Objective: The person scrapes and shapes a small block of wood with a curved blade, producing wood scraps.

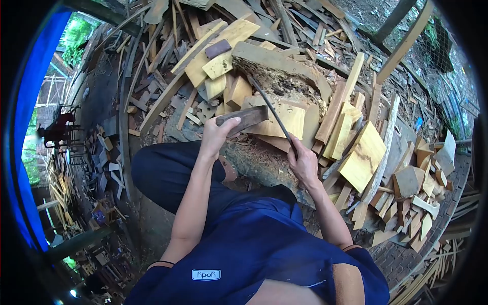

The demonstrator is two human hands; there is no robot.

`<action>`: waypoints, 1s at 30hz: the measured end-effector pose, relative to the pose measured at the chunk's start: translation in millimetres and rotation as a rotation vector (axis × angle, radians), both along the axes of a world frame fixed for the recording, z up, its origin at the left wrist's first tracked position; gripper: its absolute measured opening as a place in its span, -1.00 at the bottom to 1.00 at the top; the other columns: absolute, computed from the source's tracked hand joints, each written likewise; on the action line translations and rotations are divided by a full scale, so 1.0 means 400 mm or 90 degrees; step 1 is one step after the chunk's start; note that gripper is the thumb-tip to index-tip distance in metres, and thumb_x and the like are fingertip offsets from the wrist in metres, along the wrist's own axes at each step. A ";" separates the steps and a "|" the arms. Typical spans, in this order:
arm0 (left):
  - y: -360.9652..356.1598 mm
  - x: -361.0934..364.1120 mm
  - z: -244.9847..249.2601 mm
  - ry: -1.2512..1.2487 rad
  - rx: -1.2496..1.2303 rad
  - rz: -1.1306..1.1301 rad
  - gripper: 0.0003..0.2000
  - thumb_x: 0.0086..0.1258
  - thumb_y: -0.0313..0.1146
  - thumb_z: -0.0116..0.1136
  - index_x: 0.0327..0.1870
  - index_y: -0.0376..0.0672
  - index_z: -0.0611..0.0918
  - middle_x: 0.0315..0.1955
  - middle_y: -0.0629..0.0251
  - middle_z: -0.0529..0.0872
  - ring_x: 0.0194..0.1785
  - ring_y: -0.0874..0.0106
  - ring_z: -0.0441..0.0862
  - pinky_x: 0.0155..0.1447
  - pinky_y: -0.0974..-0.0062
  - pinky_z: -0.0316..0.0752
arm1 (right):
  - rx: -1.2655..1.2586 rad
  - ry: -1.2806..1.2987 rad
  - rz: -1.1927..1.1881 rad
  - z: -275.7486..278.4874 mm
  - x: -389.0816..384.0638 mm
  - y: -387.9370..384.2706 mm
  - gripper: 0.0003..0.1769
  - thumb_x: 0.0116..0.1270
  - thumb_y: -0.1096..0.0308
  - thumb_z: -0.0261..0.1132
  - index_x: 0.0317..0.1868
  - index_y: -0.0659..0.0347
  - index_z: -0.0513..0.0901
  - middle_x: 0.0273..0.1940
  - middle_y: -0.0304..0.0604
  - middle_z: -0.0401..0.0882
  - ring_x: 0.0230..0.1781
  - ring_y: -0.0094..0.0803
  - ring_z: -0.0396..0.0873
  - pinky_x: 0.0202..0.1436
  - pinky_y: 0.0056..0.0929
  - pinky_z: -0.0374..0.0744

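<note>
My left hand (pixel 217 133) is closed around one end of a dark brown wooden block (pixel 246 119), its thumb on the upper face. My right hand (pixel 303 161) is closed on the lower end of a long, thin dark tool (pixel 272 109), which slants up and to the left beyond the block's right end. Whether the tool is a blade or a file cannot be made out. Beneath and behind the block sits a pale yellow piece of wood (pixel 287 121), beside a thick, rough-edged plank (pixel 279 63).
Yellow offcuts (pixel 363 157) lie to the right, with a heap of small wood pieces (pixel 409 180) farther right. A purplish block (pixel 218 48) rests on boards at the top. My bent knee (pixel 162 165) is at the left, and a blue sheet (pixel 25 152) hangs at the far left.
</note>
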State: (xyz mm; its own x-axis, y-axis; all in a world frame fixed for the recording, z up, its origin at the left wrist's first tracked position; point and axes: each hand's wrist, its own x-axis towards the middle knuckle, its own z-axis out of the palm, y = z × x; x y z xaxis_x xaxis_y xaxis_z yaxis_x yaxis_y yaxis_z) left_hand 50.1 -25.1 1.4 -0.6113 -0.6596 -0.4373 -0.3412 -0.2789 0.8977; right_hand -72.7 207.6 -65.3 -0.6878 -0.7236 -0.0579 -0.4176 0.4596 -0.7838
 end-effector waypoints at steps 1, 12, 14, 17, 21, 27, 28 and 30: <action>0.002 0.000 -0.001 0.008 0.011 0.006 -0.68 0.36 -0.26 0.30 -0.11 -0.42 0.70 -0.32 0.23 0.77 -0.36 0.52 0.73 -0.23 0.59 0.66 | 0.032 -0.011 0.005 0.009 -0.001 0.000 -0.50 0.34 0.41 0.18 0.31 0.04 0.52 -0.27 0.21 0.66 -0.30 0.14 0.67 -0.21 -0.05 0.58; 0.005 0.005 -0.013 -0.023 -0.211 -0.087 -0.55 0.22 -0.33 0.39 0.11 -0.39 0.67 -0.19 0.17 0.81 -0.15 0.44 0.74 0.03 0.49 0.58 | 0.014 -0.060 -0.006 0.021 0.012 -0.006 -0.56 0.56 0.19 0.11 0.38 0.00 0.49 -0.11 0.20 0.70 -0.14 0.10 0.69 -0.06 -0.12 0.59; 0.012 -0.001 -0.002 -0.087 -0.390 -0.173 -0.45 0.15 -0.34 0.43 0.20 -0.33 0.63 -0.05 0.04 0.78 0.01 0.31 0.75 0.15 0.44 0.56 | 0.017 -0.082 -0.010 0.024 0.006 -0.007 -0.56 0.58 0.18 0.08 0.40 -0.02 0.49 -0.08 0.19 0.70 -0.11 0.08 0.69 -0.03 -0.14 0.59; 0.021 0.006 -0.003 -0.057 -0.462 -0.214 -0.41 0.13 -0.47 0.42 0.29 -0.15 0.60 0.09 0.12 0.73 0.11 0.34 0.69 0.25 0.43 0.51 | 0.032 -0.064 -0.008 0.024 0.001 -0.005 -0.56 0.59 0.19 0.06 0.40 -0.02 0.50 -0.06 0.15 0.70 -0.10 0.05 0.70 -0.01 -0.16 0.60; 0.035 0.017 0.016 -0.068 -0.495 -0.277 -0.36 0.07 -0.51 0.45 0.29 -0.07 0.61 0.29 0.15 0.59 0.30 0.18 0.58 0.37 0.32 0.46 | 0.003 -0.031 -0.011 -0.001 0.006 -0.006 -0.57 0.58 0.18 0.07 0.38 -0.06 0.52 -0.12 0.10 0.71 -0.15 0.03 0.70 -0.07 -0.14 0.61; 0.071 0.018 0.021 -0.113 -0.652 -0.433 -0.35 0.07 -0.66 0.34 0.28 0.01 0.61 0.30 0.17 0.55 0.26 0.11 0.58 0.28 0.23 0.54 | 0.070 -0.062 -0.014 0.010 0.002 -0.002 -0.58 0.58 0.20 0.09 0.37 0.01 0.53 0.02 0.13 0.69 0.00 0.03 0.70 0.03 -0.21 0.62; 0.073 0.016 0.017 -0.110 -0.652 -0.438 -0.35 0.07 -0.66 0.34 0.28 0.01 0.61 0.30 0.17 0.55 0.26 0.11 0.58 0.28 0.23 0.54 | 0.071 -0.063 -0.020 0.011 0.000 -0.001 -0.58 0.58 0.20 0.09 0.37 0.01 0.53 0.02 0.13 0.69 0.00 0.03 0.70 0.03 -0.21 0.62; 0.077 0.021 0.005 -0.092 -0.675 -0.419 -0.36 0.09 -0.58 0.39 0.30 0.02 0.60 0.29 0.17 0.57 0.25 0.12 0.60 0.30 0.26 0.53 | 0.043 -0.071 -0.019 0.009 0.002 -0.005 -0.59 0.58 0.20 0.10 0.36 0.01 0.54 0.02 0.14 0.70 0.00 0.02 0.70 0.05 -0.20 0.62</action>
State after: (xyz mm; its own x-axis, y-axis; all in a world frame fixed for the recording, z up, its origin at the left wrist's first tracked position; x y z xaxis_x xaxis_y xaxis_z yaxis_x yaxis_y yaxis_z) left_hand 58.6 5.8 3.3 -0.9486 -0.3151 0.0306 -0.2544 0.8162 0.5187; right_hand -71.9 205.7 -61.7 -0.6956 -0.6948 -0.1828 -0.3151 0.5238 -0.7914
